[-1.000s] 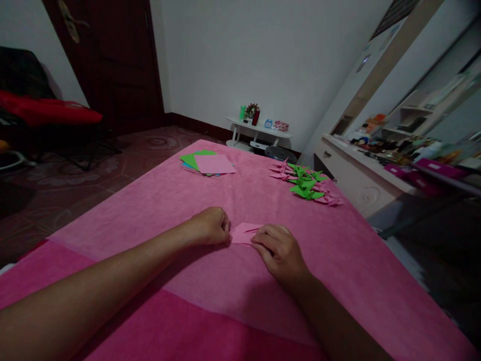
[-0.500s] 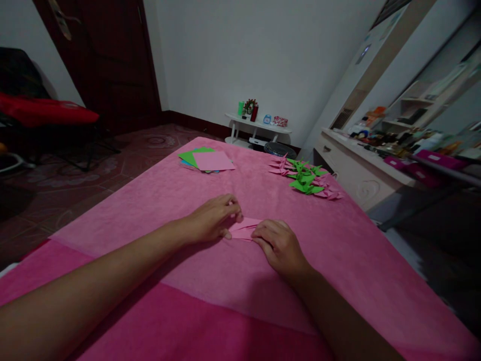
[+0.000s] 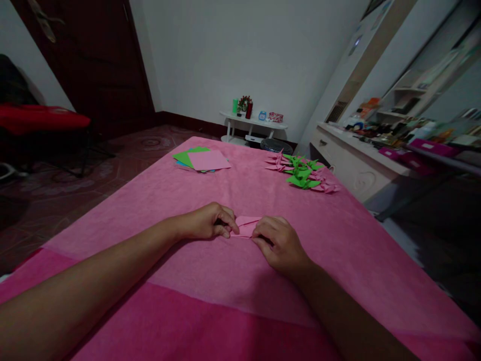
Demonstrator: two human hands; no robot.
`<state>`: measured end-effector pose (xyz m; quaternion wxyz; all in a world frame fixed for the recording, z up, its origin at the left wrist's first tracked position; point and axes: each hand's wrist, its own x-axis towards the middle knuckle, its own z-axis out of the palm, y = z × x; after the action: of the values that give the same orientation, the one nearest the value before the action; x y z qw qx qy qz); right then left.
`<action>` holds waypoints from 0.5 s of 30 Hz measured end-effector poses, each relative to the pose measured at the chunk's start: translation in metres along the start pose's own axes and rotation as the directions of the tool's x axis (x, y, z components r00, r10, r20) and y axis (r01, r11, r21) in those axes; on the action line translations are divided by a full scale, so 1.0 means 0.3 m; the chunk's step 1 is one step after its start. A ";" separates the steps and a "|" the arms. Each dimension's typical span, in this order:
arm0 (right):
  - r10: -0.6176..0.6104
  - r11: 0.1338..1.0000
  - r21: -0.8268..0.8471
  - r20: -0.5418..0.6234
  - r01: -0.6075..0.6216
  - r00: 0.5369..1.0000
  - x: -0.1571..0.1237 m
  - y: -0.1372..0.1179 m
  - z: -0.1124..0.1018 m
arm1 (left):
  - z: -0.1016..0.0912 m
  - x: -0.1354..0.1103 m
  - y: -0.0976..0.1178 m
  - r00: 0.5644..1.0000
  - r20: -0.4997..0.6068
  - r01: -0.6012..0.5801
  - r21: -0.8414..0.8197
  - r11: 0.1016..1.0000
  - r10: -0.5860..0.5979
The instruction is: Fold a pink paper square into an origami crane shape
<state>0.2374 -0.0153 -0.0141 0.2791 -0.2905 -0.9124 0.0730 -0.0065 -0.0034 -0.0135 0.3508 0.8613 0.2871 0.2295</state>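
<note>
A small folded pink paper (image 3: 246, 225) lies on the pink cloth (image 3: 210, 281) in front of me. My left hand (image 3: 208, 223) has its fingers curled and pinches the paper's left end. My right hand (image 3: 276, 243) presses and grips its right end with bent fingers. Most of the paper is hidden between the two hands.
A stack of coloured paper sheets (image 3: 201, 159), pink on top, lies at the far left of the cloth. Several folded pink and green paper cranes (image 3: 302, 175) sit at the far right. Beyond are a small white side table (image 3: 252, 123), a dresser (image 3: 353, 160) and a dark door (image 3: 86, 65).
My left hand's fingers stretched out over the paper half a second ago and have now curled back onto its left end. The view has shifted slightly; my right hand stays on the paper.
</note>
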 end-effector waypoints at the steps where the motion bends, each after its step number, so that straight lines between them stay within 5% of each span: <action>1: -0.007 1.000 -0.001 -0.007 0.007 1.000 -0.005 0.001 -0.003 | -0.001 0.000 0.001 1.000 0.003 0.009 -0.010 1.000 -0.009; 10: -0.021 0.999 -0.036 -0.047 0.019 0.999 -0.050 0.016 -0.009 | 0.010 -0.003 0.007 0.999 -0.007 0.049 -0.039 0.998 -0.050; 15: -0.012 1.000 -0.026 -0.009 0.012 1.000 -0.043 0.006 -0.013 | 0.051 0.011 0.031 0.982 -0.140 0.134 0.040 0.990 -0.127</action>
<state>0.2491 -0.0212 -0.0172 0.2798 -0.2888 -0.9137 0.0583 0.0080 -0.0138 -0.0160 0.3231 0.8311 0.3723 0.2575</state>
